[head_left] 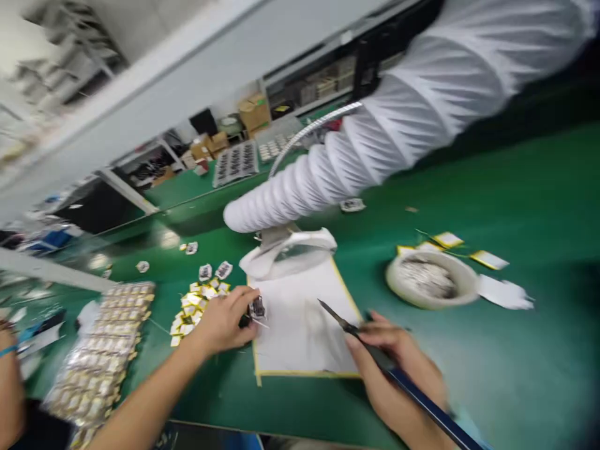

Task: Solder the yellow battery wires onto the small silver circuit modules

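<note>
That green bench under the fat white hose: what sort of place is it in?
Probably an electronics assembly workshop: the ribbed white hose, perhaps for fume extraction, reaches over the green bench, small parts lie in rows, and the right hand holds a slim pointed tool.

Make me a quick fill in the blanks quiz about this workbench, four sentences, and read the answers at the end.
1. The right hand holds a slender tool, its tip over a ____ sheet.
2. The border along the sheet's edges is ____.
3. The left hand holds a small dark part by the sheet's ____ edge.
4. The bench top is coloured ____.
Missing words: white; yellow; left; green.
</note>
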`<state>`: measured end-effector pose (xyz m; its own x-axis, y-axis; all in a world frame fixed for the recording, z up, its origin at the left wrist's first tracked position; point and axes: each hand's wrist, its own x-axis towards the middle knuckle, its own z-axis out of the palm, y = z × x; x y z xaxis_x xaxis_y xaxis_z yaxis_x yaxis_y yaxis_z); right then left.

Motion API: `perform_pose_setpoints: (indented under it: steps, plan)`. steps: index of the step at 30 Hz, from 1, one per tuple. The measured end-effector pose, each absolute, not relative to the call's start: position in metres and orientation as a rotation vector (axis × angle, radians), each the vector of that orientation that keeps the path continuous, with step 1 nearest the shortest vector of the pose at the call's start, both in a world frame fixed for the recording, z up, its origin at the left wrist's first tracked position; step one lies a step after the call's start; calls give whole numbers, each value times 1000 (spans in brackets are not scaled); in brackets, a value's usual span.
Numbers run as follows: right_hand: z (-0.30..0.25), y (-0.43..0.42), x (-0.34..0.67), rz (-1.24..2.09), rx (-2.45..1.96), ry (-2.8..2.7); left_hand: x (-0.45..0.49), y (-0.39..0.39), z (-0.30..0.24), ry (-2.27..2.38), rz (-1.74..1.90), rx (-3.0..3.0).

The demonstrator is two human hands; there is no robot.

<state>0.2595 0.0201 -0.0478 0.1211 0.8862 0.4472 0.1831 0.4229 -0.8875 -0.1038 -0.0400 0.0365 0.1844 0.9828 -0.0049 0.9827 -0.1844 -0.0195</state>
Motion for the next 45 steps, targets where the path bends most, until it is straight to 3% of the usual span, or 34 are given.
perform_pose_setpoints:
  steps: [3, 7, 18, 25, 31, 45]
  plan:
    - [-29, 24, 254, 565, -1032, -1488, -49, -39, 15, -1717, -156, -2652]
    - [-27, 27, 261, 531, -1050, -1494, -8, -6, 4, -1671, -233, -2780]
    - [-22, 21, 255, 698, -1014, -1577, -13, -60, 58, -1737, -575, -3077]
    - [-15, 20, 261, 771, -993, -1667, -12, -29, 23, -1705, -1130, -2559]
    - [-8, 16, 263, 708, -1051, -1571, -7, -18, 0, -1599, -961, -2464]
    - [0, 18, 259, 749, -1070, -1661, -6, -21, 4, -1648, -875, -2471]
